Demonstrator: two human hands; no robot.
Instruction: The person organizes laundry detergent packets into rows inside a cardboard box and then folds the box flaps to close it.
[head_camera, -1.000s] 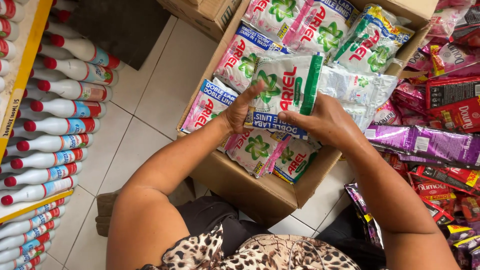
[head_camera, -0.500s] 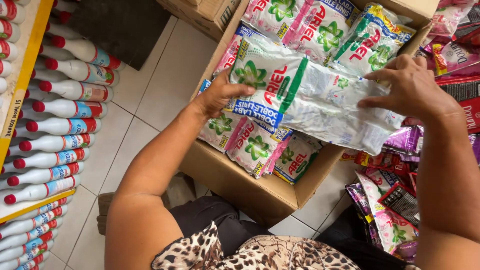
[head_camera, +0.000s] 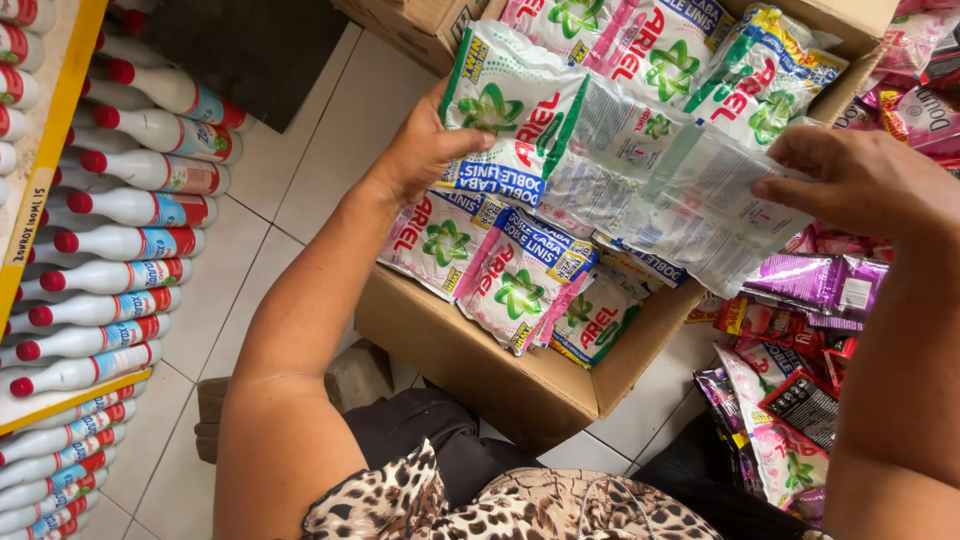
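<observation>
Strip of detergent sachets (head_camera: 620, 150) stretched left-to-right above the cardboard box (head_camera: 520, 385), its ends pinched by the left hand (head_camera: 425, 150) and right hand (head_camera: 860, 180).

Strip of joined detergent sachets (head_camera: 620, 160), white and green with a blue band, stretched out nearly flat between left hand (head_camera: 425, 150) and right hand (head_camera: 860, 180). Front faces up at the left hand end, printed back sides show toward the right hand. It hangs just above the open cardboard box (head_camera: 520, 385).
</observation>
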